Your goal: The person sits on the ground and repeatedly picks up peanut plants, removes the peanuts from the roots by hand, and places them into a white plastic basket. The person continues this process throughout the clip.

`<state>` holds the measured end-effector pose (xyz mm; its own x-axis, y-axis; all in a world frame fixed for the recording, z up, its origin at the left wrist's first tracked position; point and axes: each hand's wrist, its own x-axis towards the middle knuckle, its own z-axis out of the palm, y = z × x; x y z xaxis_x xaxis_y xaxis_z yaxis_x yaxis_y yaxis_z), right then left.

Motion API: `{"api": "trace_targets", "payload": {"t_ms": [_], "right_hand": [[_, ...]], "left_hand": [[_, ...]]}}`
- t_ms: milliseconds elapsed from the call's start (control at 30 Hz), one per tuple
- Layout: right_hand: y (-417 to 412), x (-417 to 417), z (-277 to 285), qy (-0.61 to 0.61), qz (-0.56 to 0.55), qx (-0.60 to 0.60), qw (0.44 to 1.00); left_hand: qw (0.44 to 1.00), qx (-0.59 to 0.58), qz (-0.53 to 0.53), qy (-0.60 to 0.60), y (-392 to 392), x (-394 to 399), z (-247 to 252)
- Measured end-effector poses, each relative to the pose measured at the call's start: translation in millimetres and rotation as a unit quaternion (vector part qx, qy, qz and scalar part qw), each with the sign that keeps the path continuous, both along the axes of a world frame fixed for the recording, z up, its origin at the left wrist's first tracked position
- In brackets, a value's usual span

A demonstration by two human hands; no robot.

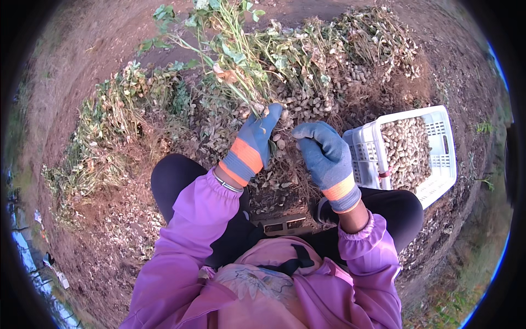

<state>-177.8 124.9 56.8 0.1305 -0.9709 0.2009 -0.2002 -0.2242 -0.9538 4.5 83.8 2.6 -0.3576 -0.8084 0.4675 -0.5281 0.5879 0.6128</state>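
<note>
My left hand [258,133], in a blue-grey work glove with an orange band, grips a peanut plant [234,53] near its base. Green stems and leaves reach up and away from me, and a few pods [244,111] show beside the glove. To the right, my right hand [326,152] wears a matching glove, its fingers curled toward the plant but apart from it. Whether anything lies inside those fingers is hidden. A white plastic crate [363,154] stands tilted beside my right knee, partly filled with peanuts in their shells [404,154].
Uprooted peanut plants [370,41] with pods on their roots are heaped ahead. Another heap of drying plants [119,111] lies to the left. My bent knees flank dry leaf litter and a slotted object [283,225] on the soil.
</note>
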Motion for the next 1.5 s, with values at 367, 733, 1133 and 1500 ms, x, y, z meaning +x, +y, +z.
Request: {"api": "trace_targets", "payload": {"t_ms": [367,733,1133,1500], "right_hand": [[-1.7,22.0,-17.6,0.179,-0.008,-0.077,0.981],[-11.4,4.6,-0.8,-0.303,-0.095,0.254,0.914],[-13.8,-141.5,39.7,0.499,-0.439,-0.147,0.732],[5.0,-65.7,-63.8,-0.349,-0.29,0.046,0.89]], "left_hand": [[0.801,0.325,0.015,0.502,4.6,-22.6,-9.6],[0.666,0.568,0.03,0.482,-6.6,-6.7,5.5],[0.601,0.538,-0.113,0.581,-9.3,-13.4,8.0],[0.521,0.499,-0.117,0.683,-14.1,-22.0,9.1]]}}
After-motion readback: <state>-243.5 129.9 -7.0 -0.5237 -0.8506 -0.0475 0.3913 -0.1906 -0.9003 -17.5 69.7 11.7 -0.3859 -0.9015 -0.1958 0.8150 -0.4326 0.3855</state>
